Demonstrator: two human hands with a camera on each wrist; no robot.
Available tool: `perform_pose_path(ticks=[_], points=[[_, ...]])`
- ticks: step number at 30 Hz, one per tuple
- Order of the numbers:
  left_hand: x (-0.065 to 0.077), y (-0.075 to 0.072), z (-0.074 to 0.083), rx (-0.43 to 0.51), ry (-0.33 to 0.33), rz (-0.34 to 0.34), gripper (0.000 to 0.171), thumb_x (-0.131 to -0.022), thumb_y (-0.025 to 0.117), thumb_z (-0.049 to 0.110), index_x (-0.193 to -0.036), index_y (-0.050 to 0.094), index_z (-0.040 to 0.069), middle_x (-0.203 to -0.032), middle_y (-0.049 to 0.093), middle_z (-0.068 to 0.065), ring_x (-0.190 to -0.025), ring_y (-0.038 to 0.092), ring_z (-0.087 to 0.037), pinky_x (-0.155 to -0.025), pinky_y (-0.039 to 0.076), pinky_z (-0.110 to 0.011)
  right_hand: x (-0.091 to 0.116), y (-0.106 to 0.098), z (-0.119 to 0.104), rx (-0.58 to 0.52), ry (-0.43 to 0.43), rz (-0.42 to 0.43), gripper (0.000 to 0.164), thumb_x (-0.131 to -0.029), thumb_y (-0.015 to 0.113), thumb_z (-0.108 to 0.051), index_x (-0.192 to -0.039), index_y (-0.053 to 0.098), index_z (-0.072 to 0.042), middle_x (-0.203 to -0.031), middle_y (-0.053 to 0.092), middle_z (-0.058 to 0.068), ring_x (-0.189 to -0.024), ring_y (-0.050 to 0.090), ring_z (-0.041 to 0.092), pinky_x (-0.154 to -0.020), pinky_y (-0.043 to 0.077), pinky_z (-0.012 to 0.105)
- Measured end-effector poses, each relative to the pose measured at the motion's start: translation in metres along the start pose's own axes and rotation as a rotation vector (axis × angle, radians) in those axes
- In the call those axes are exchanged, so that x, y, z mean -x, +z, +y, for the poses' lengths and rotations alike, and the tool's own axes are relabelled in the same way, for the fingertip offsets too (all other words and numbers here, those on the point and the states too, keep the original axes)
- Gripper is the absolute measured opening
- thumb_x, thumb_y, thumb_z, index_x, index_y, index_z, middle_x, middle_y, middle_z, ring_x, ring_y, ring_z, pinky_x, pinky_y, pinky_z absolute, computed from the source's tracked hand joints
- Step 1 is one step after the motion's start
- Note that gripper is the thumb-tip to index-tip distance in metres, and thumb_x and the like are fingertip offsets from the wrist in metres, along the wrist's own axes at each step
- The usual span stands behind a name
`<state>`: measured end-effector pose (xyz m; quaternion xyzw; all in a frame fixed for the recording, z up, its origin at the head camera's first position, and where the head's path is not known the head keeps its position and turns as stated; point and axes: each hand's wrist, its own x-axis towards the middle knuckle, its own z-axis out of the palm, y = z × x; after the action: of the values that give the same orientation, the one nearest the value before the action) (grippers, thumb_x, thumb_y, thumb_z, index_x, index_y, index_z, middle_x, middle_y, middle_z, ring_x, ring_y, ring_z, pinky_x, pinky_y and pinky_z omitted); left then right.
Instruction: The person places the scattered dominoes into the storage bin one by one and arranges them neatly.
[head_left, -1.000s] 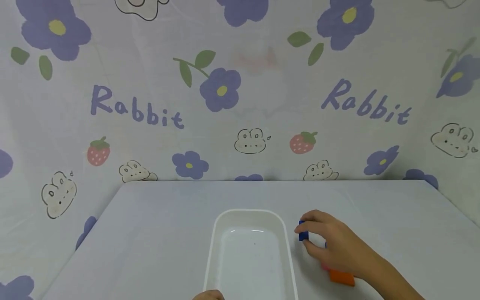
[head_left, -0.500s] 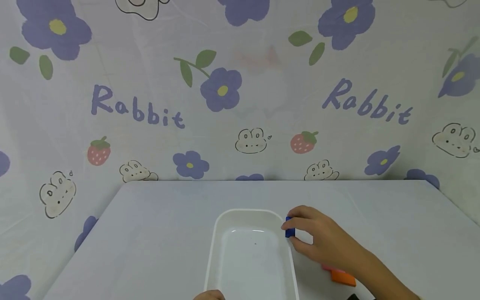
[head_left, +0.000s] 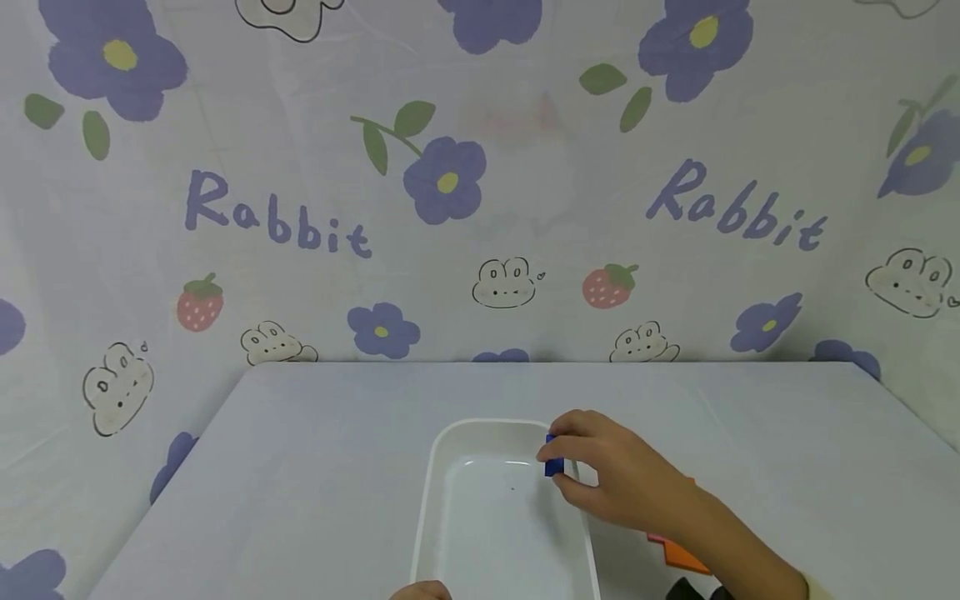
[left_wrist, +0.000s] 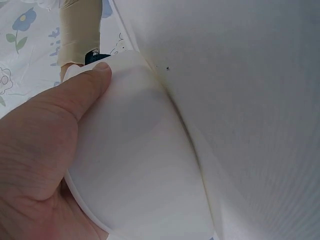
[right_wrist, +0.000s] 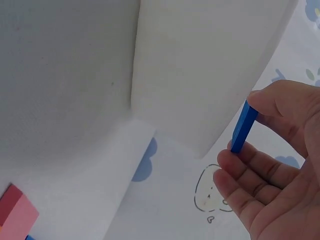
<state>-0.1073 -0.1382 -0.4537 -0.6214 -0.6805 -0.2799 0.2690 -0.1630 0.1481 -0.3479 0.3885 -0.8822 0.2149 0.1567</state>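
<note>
Between the thumb and fingers of my right hand point(head_left: 622, 475) is a small flat blue block point(head_left: 554, 457), pinched by its ends. The head view places it over the right far side of a white rectangular tray point(head_left: 427, 500). In the right wrist view the blue block point(right_wrist: 243, 127) stands slanted between thumb and fingertips, clear of the tray wall point(right_wrist: 195, 70). My left hand point(left_wrist: 40, 145) grips the tray's near end, thumb over the rim and the other fingers mostly hidden outside it. Only a bit of that left hand shows at the head view's bottom edge.
Right of the tray, partly under my right forearm, lie an orange block point(head_left: 684, 557) and a pink block point(right_wrist: 20, 215). Black objects point(head_left: 686, 590) show at the bottom edge, by the sleeve. A patterned cloth point(head_left: 480, 208) hangs behind the white table point(head_left: 337, 417).
My right hand has carried the blue block leftward, from beside the tray to over its right side. The left hand has stayed on the tray.
</note>
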Motion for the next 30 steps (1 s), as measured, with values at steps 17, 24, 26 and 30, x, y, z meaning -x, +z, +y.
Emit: perform_pose_path(ticks=[17, 24, 26, 30], points=[[0.000, -0.002, 0.008, -0.061, -0.102, -0.078, 0.020, -0.057, 0.086, 0.003, -0.074, 0.077, 0.006, -0.058, 0.063, 0.006, -0.060, 0.054, 0.002, -0.062, 0.039, -0.005, -0.017, 0.012, -0.003, -0.044, 0.006, -0.095, 0.020, -0.083, 0.077, -0.010, -0.098, 0.073, -0.022, -0.107, 0.062, -0.005, -0.098, 0.057, 0.013, -0.082, 0.053, 0.030], [0.005, -0.002, 0.000, -0.065, -0.064, -0.137, 0.020, -0.057, 0.088, 0.004, -0.074, 0.077, 0.007, -0.059, 0.064, 0.007, -0.062, 0.054, 0.002, -0.062, 0.037, -0.005, -0.020, 0.016, -0.002, -0.060, -0.010, -0.108, 0.018, -0.083, 0.077, -0.009, -0.099, 0.074, -0.018, -0.107, 0.061, -0.004, -0.097, 0.057, 0.013, -0.082, 0.052, 0.030], [0.006, -0.001, -0.003, -0.046, -0.010, -0.106, 0.019, -0.058, 0.087, 0.005, -0.073, 0.076, 0.006, -0.059, 0.064, 0.007, -0.062, 0.054, 0.001, -0.063, 0.038, -0.005, -0.020, 0.018, -0.002, -0.068, -0.007, -0.118, 0.018, -0.083, 0.077, -0.010, -0.100, 0.074, -0.017, -0.107, 0.062, -0.004, -0.097, 0.057, 0.013, -0.082, 0.052, 0.030], [0.007, -0.001, -0.008, -0.029, 0.060, -0.087, 0.018, -0.060, 0.086, 0.006, -0.074, 0.076, 0.007, -0.062, 0.065, 0.006, -0.062, 0.055, 0.001, -0.065, 0.039, -0.006, -0.023, 0.021, -0.003, -0.067, -0.006, -0.140, 0.018, -0.083, 0.077, -0.011, -0.100, 0.075, -0.016, -0.107, 0.062, -0.003, -0.099, 0.057, 0.014, -0.083, 0.053, 0.031]])
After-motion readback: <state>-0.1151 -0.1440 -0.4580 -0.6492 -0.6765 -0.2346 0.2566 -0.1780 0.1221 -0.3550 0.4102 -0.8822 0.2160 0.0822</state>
